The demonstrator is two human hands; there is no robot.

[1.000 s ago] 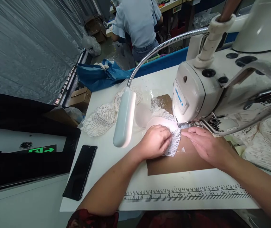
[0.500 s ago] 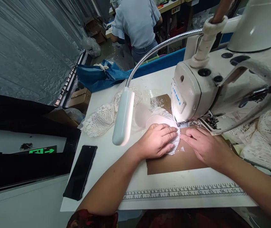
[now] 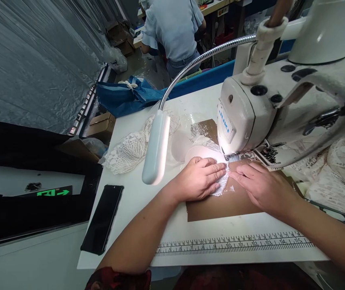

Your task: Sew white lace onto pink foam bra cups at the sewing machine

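A white lace bra cup (image 3: pixel 206 152) with a smooth pale lining lies under the needle end of a white sewing machine (image 3: pixel 235 117). My left hand (image 3: pixel 202 178) rests flat on the cup, fingers stretched toward the needle and pressing the lace down. From the other side, my right hand (image 3: pixel 258 185) has its fingers drawn together, with the fingertips at the edge of the lace just in front of the presser foot. Part of the cup is covered by my left hand. Beneath both hands is a brown sheet (image 3: pixel 221 209) on the white table (image 3: pixel 136 201).
A lamp (image 3: pixel 156 149) on a bendy metal neck hangs left of the machine. More lace cups (image 3: pixel 127 153) lie behind it, and lace pieces (image 3: pixel 338 177) are heaped at right. A black phone (image 3: pixel 102 219) lies at left; a printed ruler (image 3: pixel 235 245) runs along the front edge. Another person (image 3: pixel 172 32) sits beyond.
Both hands stay in nearly the same place on the lace cup. The view has shifted very slightly; nothing else has visibly moved.
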